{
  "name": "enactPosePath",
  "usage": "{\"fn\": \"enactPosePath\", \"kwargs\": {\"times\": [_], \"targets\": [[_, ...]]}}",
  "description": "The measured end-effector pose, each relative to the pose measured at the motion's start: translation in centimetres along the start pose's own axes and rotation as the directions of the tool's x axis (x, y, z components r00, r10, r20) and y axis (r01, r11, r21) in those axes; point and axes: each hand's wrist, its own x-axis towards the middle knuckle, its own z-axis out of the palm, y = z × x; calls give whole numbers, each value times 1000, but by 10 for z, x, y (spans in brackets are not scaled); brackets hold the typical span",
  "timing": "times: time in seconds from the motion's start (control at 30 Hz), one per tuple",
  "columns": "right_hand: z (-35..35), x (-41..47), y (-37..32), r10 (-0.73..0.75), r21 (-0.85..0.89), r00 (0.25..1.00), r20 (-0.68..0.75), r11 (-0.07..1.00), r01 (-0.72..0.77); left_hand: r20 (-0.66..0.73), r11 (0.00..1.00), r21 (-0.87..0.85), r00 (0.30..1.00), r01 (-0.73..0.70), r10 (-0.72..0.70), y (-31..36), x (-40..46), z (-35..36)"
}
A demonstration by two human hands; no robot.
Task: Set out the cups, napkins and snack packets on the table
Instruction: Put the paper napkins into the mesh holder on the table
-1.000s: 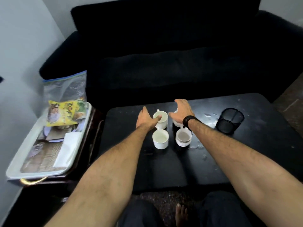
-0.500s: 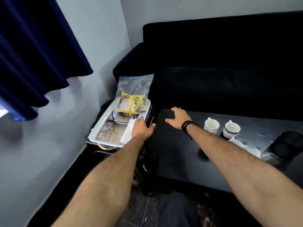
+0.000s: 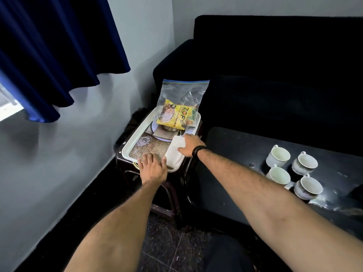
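Several white cups (image 3: 278, 156) stand grouped on the black table (image 3: 231, 154) at the right. A white tray (image 3: 132, 139) sits on a dark stool left of the table. On the tray's right side lies a stack of white napkins (image 3: 173, 154), and a yellow snack packet (image 3: 176, 117) lies at its far end, against a clear zip bag (image 3: 182, 92). My right hand (image 3: 191, 145) lies flat on the napkins with its fingers stretched out, not closed on them. My left hand (image 3: 152, 168) rests spread on the tray's near rim and holds nothing.
The dark stool (image 3: 167, 195) under the tray stands close to the table's left edge. A black sofa (image 3: 275, 65) runs behind both. A grey wall and a blue curtain (image 3: 55, 46) are at the left. A dark object (image 3: 356, 191) shows at the table's right edge.
My view has swung left from the cups to the tray. Both hands left the cups; the right one moved across onto the napkins and the left one onto the tray's near rim.
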Motion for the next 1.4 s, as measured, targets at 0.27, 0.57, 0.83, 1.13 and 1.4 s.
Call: {"fn": "enactPosePath", "kwargs": {"times": [0.27, 0.57, 0.83, 1.13, 1.4], "targets": [[8, 23, -8, 96, -154, 995, 13, 984, -93, -111, 999, 38, 994, 4, 0, 2, -3, 11], [11, 26, 2, 262, 385, 965, -8, 892, -239, -91, 1000, 29, 996, 11, -8, 4, -3, 8], [-58, -10, 67, 368, 752, 908, -200, 652, -98, -14, 991, -123, 999, 44, -46, 46, -13, -2], [-140, -111, 194, 514, 802, 809, -286, 590, -91, -46, 882, -272, 920, -386, 388, 193, -74, 12], [-147, -226, 311, 698, 791, 644, -312, 566, -231, 18, 736, -250, 757, -629, 654, 286, -160, 51]]}}
